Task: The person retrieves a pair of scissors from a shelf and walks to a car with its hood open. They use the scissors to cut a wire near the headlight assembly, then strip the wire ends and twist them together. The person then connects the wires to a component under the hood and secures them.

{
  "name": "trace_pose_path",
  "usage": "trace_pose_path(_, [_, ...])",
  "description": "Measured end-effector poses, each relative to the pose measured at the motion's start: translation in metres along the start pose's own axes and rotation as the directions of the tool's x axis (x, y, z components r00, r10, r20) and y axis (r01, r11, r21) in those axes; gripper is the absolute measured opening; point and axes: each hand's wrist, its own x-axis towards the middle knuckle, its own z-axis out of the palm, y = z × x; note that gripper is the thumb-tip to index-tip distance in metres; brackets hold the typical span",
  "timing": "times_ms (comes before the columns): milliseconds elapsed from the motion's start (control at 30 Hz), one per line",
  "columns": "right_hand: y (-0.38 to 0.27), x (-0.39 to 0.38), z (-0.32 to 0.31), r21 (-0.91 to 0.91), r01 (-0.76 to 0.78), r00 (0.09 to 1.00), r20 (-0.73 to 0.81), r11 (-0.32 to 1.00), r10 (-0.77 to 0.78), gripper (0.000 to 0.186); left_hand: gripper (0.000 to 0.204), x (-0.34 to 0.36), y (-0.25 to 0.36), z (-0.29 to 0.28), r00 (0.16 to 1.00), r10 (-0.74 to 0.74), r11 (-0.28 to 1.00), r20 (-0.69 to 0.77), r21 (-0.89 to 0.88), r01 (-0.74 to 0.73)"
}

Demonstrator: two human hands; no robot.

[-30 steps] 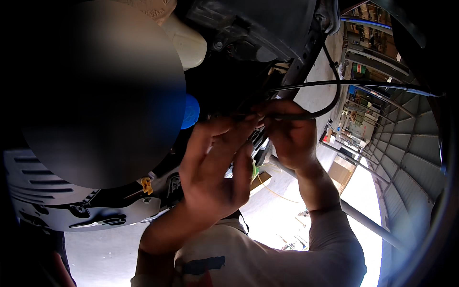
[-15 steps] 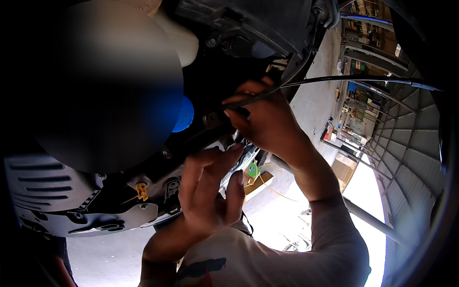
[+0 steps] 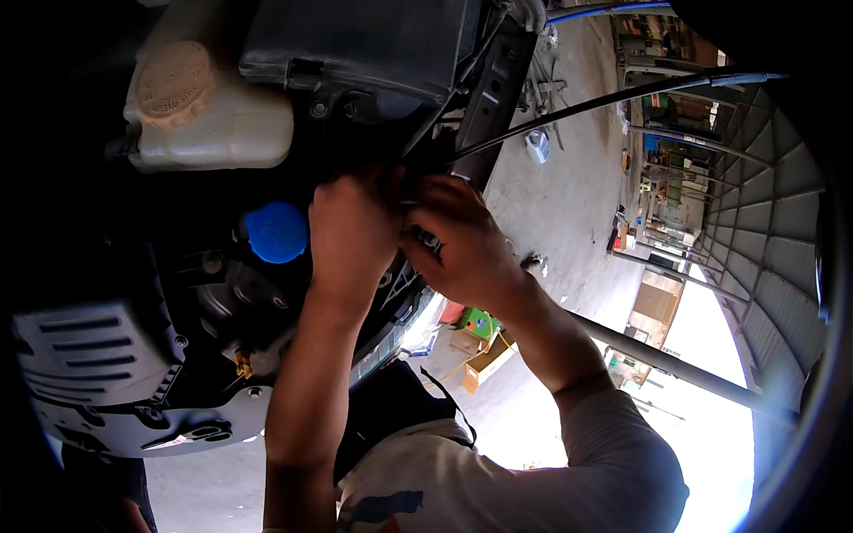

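Note:
Both hands are close together over the front of a vehicle's engine bay. The back of my left hand [image 3: 355, 229] shows, its fingers curling away into shadow. Right beside it, my right hand [image 3: 458, 238] has its fingers bent and its thumb drawn in. Whatever lies between the fingertips is too dark to make out. A thin black rod or cable [image 3: 586, 108] runs from the upper right down to just behind my right hand. To the left of my left hand is a blue round cap [image 3: 277, 233].
A whitish fluid tank [image 3: 222, 133] with a beige cap [image 3: 174, 82] and a black plastic box [image 3: 355, 44] lie beyond my hands. A slotted grey cover [image 3: 89, 346] sits at the left. On the floor are a cardboard box [image 3: 489, 362] and a light-coloured jug [image 3: 537, 146].
My left hand has moved up and forward from its raised, apart-fingered pose to beside my right hand. The view has shifted, showing the fluid tank and blue cap fully.

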Motion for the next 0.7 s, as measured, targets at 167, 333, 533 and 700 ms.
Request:
trace_pose_path(167, [0.004, -0.016, -0.020, 0.274, -0.201, 0.968, -0.092, 0.941, 0.233, 0.018, 0.019, 0.014, -0.001, 0.012, 0.995, -0.093, 0.977, 0.025, 0.196, 0.086])
trace_pose_path(333, [0.030, -0.021, -0.029, 0.521, -0.141, 0.853, -0.368, 0.842, 0.370, 0.014, 0.018, 0.015, 0.005, 0.021, 0.999, -0.020, 0.991, 0.031, 0.136, 0.015])
trace_pose_path(533, [0.112, 0.021, -0.067, 0.740, -0.042, 0.748, -0.422, 0.671, 0.512, 0.016, 0.024, -0.014, -0.006, -0.015, 0.994, 0.064, 0.978, 0.091, 0.194, -0.081])
trace_pose_path(700, [0.116, 0.051, -0.076, 0.403, 0.078, 0.910, -0.402, 0.912, 0.099, 0.024, 0.036, -0.034, 0.002, -0.020, 0.970, 0.208, 0.798, 0.128, 0.552, -0.244])
